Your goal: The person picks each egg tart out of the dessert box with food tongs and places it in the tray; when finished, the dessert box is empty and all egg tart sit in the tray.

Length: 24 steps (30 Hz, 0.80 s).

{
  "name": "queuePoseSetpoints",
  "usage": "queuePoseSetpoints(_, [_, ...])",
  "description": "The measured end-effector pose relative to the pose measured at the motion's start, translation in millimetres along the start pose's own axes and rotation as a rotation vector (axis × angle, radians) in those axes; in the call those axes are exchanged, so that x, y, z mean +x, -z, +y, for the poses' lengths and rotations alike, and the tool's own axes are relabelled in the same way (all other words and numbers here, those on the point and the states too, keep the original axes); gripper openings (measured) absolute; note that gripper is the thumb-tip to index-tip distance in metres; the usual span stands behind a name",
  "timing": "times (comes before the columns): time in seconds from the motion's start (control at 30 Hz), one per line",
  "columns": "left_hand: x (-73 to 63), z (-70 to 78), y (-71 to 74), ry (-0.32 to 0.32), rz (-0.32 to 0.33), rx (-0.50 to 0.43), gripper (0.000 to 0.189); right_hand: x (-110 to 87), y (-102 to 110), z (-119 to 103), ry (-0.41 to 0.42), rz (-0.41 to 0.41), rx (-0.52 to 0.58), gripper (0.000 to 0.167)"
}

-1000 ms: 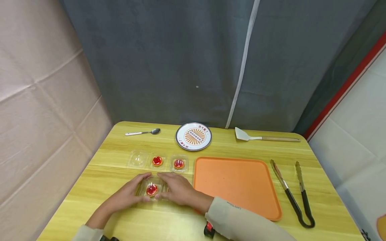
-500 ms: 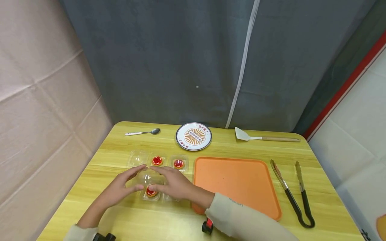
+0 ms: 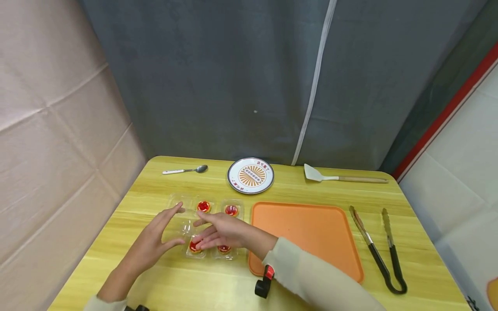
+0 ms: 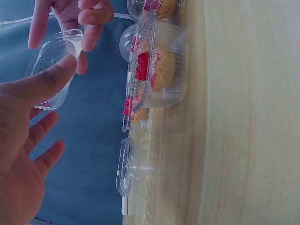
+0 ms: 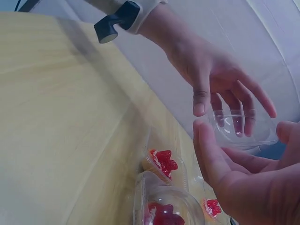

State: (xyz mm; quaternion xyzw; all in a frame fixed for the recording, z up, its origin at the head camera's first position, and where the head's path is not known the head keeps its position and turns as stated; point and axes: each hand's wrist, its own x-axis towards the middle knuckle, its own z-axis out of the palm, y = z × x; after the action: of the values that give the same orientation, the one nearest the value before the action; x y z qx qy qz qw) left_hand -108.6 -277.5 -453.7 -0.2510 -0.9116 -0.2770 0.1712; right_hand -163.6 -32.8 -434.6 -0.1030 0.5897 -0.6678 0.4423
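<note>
Both hands hold a clear plastic lid up off the table. My left hand is on its left side, the thumb over the lid's edge in the left wrist view. My right hand has its edge on the other side, between thumb and fingers. Below, a red-topped tart sits in a clear base, partly hidden by the right fingertips. To its right stands a boxed tart, partly behind the right hand; its domed cover shows in the right wrist view.
Behind the hands are an uncovered tart, a covered tart and a loose clear lid. An orange tray lies right of them. Around the table are a spoon, a plate, a spatula and tongs.
The lid has come up off the front tart, which now sits uncovered below. My right hand has turned, fingers now pointing left, and the boxed tart beside it shows more.
</note>
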Motion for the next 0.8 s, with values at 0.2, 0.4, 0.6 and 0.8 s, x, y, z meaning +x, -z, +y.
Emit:
queuePoseSetpoints(0.2, [0.0, 3.2, 2.5, -0.026, -0.006, 0.012, 0.105, 1.0, 2.7, 2.4, -0.068, -0.054, 0.061, 0.064])
queuePoseSetpoints(0.4, [-1.9, 0.0, 4.8, -0.016, -0.038, 0.012, 0.109, 3.5, 1.8, 4.9, -0.078, -0.074, 0.102, 0.065])
queuePoseSetpoints(0.6, [-4.6, -8.5, 6.3, 0.015, -0.061, -0.020, 0.105, 9.1, -3.1, 8.9, -0.003, -0.045, 0.023, 0.064])
queuePoseSetpoints(0.8, [-12.9, -25.1, 8.0, 0.123, -0.116, -0.075, 0.095, 18.8, -16.9, 15.7, 0.264, 0.203, -0.414, 0.072])
